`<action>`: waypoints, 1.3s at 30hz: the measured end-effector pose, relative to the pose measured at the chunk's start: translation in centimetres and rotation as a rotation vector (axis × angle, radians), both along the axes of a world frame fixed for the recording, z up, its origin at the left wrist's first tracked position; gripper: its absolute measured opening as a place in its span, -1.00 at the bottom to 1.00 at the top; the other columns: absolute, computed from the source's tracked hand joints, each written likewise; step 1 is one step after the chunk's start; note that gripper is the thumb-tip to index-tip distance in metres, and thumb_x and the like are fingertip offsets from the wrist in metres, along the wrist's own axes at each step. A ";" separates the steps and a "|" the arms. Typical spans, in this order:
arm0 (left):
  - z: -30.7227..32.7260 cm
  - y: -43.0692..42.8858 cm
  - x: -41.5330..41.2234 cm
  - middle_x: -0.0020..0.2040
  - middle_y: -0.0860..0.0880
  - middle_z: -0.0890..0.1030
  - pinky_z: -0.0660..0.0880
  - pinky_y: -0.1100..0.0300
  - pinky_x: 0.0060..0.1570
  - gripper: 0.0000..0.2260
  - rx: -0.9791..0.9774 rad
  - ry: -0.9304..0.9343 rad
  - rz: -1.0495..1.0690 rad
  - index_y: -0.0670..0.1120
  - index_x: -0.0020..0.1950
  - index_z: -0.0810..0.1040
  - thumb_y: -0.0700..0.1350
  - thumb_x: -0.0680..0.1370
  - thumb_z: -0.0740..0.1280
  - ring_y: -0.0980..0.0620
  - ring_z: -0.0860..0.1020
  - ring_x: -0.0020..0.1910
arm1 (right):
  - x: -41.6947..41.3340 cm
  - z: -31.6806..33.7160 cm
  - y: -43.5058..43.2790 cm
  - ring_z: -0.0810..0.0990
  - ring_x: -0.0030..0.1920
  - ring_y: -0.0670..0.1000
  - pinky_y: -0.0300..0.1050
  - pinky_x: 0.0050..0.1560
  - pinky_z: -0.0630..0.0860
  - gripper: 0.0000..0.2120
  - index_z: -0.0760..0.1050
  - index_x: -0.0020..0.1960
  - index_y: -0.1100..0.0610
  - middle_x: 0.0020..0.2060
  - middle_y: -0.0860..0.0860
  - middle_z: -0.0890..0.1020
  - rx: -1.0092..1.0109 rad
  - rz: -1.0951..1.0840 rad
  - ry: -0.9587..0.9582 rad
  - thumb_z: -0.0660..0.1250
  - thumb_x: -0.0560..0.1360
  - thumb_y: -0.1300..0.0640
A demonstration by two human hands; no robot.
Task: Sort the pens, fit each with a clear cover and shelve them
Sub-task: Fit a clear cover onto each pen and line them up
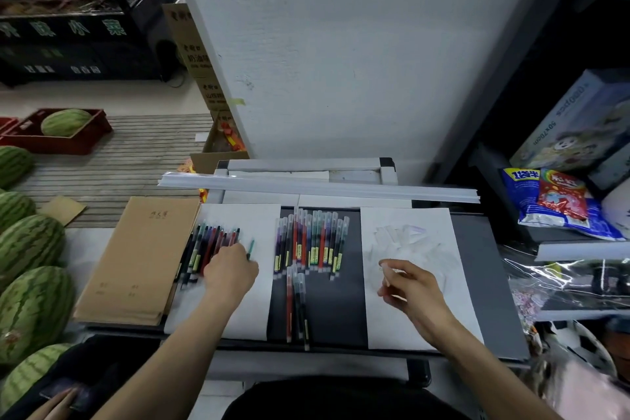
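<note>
Gripping a teal pen [251, 246] in left hand [231, 271] beside loose pens [208, 245]; pinching a clear cover [382, 269] in right hand [414, 288]; covered pens [312, 242] between hands.

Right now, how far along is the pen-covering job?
Done: coloured pens in clear covers lie on the dark grey tabletop. In hand: left hand pinches a bare teal pen; right hand seems to pinch a thin clear cover. Left: the fan of bare coloured pens on the left white paper sheet, plus shelving.
</note>
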State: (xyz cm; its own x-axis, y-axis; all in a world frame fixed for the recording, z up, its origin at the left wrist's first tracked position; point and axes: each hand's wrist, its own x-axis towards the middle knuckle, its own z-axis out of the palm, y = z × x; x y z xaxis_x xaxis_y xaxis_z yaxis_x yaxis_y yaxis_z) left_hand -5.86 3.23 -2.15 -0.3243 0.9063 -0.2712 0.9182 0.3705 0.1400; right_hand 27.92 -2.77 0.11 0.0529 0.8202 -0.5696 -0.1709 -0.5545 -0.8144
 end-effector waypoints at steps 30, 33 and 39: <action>7.8 -9.6 12.0 -0.35 0.17 0.53 0.34 0.15 -0.20 -0.69 0.155 -1.024 -0.014 0.02 -0.21 0.64 -0.03 0.70 0.28 0.17 0.43 -0.34 | -6.1 7.3 -0.1 0.74 0.09 0.17 -0.11 -0.02 0.67 -0.82 0.56 0.20 0.25 0.01 0.30 0.72 0.130 -0.052 0.301 0.35 0.63 0.22; 7.9 -9.4 12.5 -0.42 0.17 0.49 0.28 0.20 -0.31 -0.67 0.140 -1.072 0.012 -0.03 -0.22 0.63 -0.04 0.72 0.26 0.20 0.39 -0.43 | -6.4 6.9 -0.3 0.74 0.08 0.17 -0.12 -0.02 0.66 -0.81 0.55 0.22 0.27 0.00 0.27 0.73 0.119 -0.028 0.323 0.35 0.63 0.23; 7.9 -8.9 12.4 -0.37 -0.07 0.28 0.05 0.24 -0.51 -0.65 -0.063 -1.367 0.227 -0.12 -0.19 0.59 -0.01 0.72 0.24 0.07 0.13 -0.52 | -6.9 5.9 -0.2 0.74 0.06 0.16 -0.09 0.01 0.64 -0.83 0.54 0.20 0.26 -0.04 0.28 0.73 0.140 -0.005 0.267 0.36 0.62 0.26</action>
